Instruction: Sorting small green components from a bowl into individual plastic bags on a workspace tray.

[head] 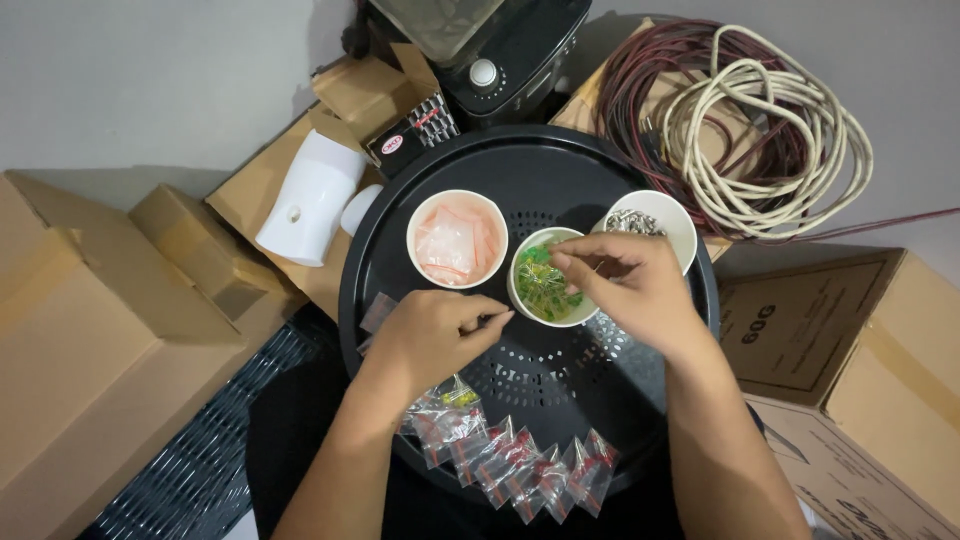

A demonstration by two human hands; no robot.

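From the head view, the right hand (630,285) dips a pinched grip into the white cup of green parts (545,280), whether anything is caught I cannot tell, while the left hand (430,335), just left of it, pinches a small clear bag (490,322) above filled packets (520,460) on the black round tray (400,260).

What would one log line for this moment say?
right hand: fingertips over white paper cup of green parts | left hand: pinching something small, unclear | round black perforated tray: small clear bags at near edge
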